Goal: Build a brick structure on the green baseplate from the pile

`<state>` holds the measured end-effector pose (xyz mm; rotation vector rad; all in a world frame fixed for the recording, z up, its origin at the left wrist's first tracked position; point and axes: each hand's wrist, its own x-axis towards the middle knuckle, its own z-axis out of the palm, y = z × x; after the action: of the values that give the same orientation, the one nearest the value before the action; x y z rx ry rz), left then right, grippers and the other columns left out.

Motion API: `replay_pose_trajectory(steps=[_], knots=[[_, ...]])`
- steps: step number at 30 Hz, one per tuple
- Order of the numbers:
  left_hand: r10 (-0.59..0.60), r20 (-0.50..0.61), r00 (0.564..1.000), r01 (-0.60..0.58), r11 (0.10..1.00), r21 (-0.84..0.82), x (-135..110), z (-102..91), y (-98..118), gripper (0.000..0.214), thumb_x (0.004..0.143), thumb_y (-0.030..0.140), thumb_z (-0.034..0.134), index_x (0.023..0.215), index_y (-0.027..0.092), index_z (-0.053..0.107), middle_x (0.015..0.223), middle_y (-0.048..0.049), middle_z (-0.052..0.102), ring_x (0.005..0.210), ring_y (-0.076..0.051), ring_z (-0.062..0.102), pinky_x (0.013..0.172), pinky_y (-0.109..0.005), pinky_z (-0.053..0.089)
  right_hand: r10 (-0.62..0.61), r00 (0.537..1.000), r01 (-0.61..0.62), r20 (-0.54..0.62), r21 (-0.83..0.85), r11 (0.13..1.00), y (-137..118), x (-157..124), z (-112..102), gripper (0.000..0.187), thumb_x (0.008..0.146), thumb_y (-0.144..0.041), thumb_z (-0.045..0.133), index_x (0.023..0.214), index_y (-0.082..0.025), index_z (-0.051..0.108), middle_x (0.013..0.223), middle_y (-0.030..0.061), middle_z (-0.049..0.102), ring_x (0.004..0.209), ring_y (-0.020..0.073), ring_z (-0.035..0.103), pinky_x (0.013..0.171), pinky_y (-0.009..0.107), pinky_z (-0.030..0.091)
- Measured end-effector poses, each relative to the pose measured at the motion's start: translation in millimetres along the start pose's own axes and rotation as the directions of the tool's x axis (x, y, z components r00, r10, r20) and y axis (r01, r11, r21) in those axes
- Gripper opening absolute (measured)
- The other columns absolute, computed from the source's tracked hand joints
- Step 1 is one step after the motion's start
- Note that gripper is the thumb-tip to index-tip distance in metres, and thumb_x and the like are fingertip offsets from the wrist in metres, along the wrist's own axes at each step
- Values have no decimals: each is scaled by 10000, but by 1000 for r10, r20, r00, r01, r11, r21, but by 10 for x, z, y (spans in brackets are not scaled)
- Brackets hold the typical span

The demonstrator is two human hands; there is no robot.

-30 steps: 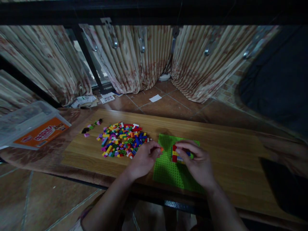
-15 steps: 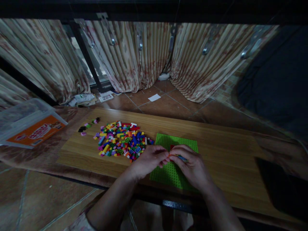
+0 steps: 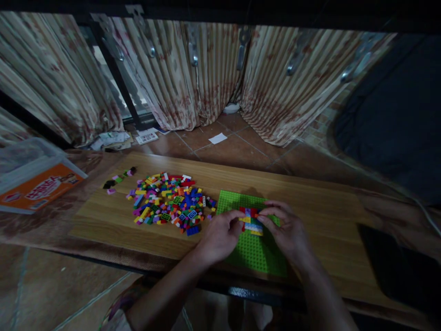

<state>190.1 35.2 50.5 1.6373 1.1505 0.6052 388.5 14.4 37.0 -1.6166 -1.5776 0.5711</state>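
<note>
A green studded baseplate (image 3: pixel 255 255) lies on a wooden board (image 3: pixel 103 220). On it stands a small multicoloured stack of bricks (image 3: pixel 251 223) in red, yellow, white and blue. My left hand (image 3: pixel 220 236) curls against the stack's left side, and my right hand (image 3: pixel 285 227) reaches over from the right with its fingertips on the stack. Parts of the stack are hidden behind my fingers. Left of the plate spreads a loose pile of small coloured plastic bricks (image 3: pixel 168 202), with a blue brick (image 3: pixel 192 231) at its near edge.
A few dark and pink bricks (image 3: pixel 119 179) lie beyond the pile. A translucent plastic box (image 3: pixel 34 172) with an orange label sits at the board's left end. Past the table are a tiled floor (image 3: pixel 234 151) and striped curtains (image 3: pixel 179 73). Dark fabric (image 3: pixel 389 105) fills the right.
My hands have lowered from holding a thin coloured piece above the baseplate and now press at the stack on it. The camera view has shifted slightly, and the pile looks unchanged.
</note>
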Motion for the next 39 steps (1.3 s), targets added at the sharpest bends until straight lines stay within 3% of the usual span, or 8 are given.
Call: replay_pose_trajectory(steps=[7,17,26,39], knots=[[68,111,992,-75,996,53,-37,60,50,345,884,285,448,1157,207,645,823,-20,693,664,-144,579,629,-242,437,10,997,-12,76,16,1000,-15,-33,65,153,798,-405,653,787,-264,711,1154,58,583,1083,244,565,965,446,407],[100,136,986,-115,988,107,-51,98,43,376,878,273,449,1203,197,622,700,-15,639,656,-163,580,632,-254,439,101,995,-99,-7,116,988,17,-32,122,141,734,-372,693,776,-237,702,1070,62,650,1037,243,602,942,438,425],[74,152,986,-131,904,408,-84,158,61,434,908,302,403,1303,171,525,913,-94,719,809,-238,658,726,-330,482,374,925,-373,67,347,861,-100,-10,167,280,638,-370,750,856,-205,689,790,21,712,715,199,658,664,327,520],[79,180,981,-162,843,513,-102,184,37,448,934,336,364,1333,164,472,983,-122,715,889,-269,673,786,-371,497,411,905,-416,107,423,805,-60,19,211,291,598,-351,778,821,-206,661,696,-4,673,643,172,612,591,290,480]])
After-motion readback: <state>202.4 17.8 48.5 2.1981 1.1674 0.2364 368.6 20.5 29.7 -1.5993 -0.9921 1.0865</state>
